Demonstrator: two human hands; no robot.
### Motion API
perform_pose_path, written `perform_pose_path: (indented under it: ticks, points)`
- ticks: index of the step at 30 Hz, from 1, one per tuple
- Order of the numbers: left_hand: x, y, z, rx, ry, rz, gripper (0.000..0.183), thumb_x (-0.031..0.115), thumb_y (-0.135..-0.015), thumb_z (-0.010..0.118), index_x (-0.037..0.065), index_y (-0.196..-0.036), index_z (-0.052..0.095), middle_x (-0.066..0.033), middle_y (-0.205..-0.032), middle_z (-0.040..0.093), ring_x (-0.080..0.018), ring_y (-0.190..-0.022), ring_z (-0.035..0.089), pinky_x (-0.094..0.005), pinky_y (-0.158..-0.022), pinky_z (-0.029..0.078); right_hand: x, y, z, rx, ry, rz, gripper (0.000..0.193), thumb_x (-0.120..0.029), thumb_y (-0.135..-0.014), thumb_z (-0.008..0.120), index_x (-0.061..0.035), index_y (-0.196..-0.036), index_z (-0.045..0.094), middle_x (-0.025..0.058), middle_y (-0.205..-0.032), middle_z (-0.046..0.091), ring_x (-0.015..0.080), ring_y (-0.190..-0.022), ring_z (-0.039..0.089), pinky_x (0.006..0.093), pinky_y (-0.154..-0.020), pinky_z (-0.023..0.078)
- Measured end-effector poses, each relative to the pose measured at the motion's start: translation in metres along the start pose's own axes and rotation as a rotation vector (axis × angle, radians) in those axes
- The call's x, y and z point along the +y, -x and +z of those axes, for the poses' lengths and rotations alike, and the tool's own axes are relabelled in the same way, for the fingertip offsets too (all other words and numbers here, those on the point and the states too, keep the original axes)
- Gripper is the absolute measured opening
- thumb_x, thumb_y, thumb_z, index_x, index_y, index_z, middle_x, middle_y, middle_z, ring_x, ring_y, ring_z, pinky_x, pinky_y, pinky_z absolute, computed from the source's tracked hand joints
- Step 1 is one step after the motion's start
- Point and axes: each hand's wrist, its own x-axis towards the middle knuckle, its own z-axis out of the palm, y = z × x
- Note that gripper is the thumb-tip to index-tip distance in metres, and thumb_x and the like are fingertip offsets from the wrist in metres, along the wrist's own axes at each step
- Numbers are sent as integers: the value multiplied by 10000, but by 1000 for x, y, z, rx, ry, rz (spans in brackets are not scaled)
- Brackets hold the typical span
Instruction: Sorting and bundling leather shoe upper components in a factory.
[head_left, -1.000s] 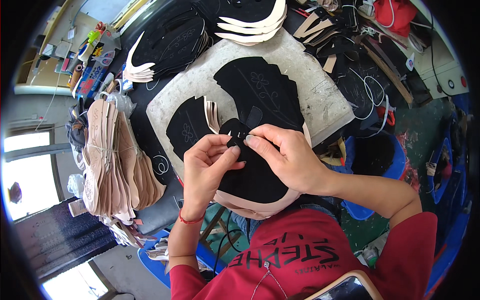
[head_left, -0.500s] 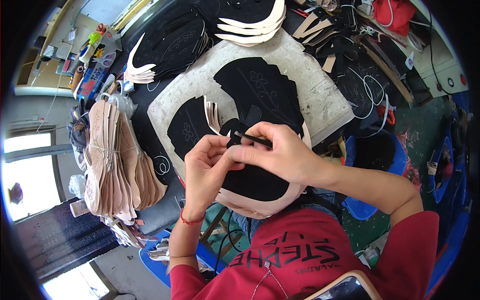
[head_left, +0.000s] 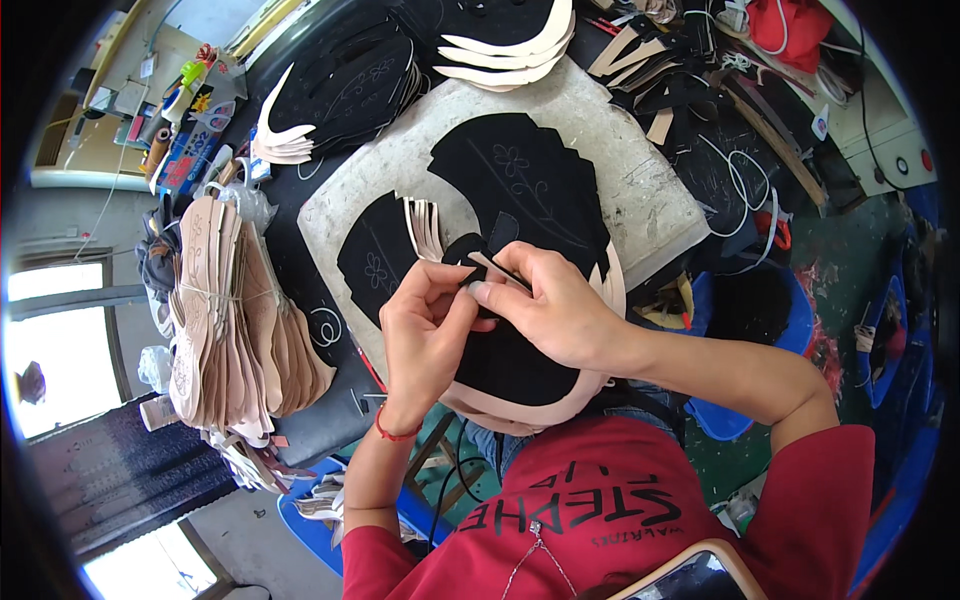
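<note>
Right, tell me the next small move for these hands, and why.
Perhaps ease the strip toward the left hand, turning it slightly to line up there: the right hand pinches it at a slant above the black panel, one end jutting out, pale side showing, and the left hand is close beside it. What the left hand pinches is mostly hidden.

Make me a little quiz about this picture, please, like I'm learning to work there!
1. Which wrist wears the thin red string bracelet: left or right?
2. True or false: the tied bundle of tan, curved, flat pieces lies left of the pale grey, flat, square slab.
3. Beyond the left hand and right hand, what decorates the black, curved, flat panels? a) star b) flower c) fish

Key: 1. left; 2. true; 3. b
</note>
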Motion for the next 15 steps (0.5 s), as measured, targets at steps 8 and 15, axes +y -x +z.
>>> perform_pose_path:
  ticks: [8, 15]
  points:
    - [13, 5, -3, -51, 73, 17, 100, 5, -907, 558, -47, -989, 534, -128, -941, 643, -138, -849, 641, -259, -718, 581, -20, 5, -13, -44, -18, 38, 277, -212, -836, 665, 51, -909, 613, 101, -759, 650, 108, -667, 578, 291, -600, 457]
    - [6, 9, 3, -52, 40, 54, 117, -7, -894, 562, -52, -1000, 542, -124, -920, 645, -136, -820, 646, -256, -675, 581, -15, 10, -8, -59, -154, 5, 226, -196, -834, 661, 21, -848, 597, 28, -677, 574, 75, -627, 496, 255, -572, 411]
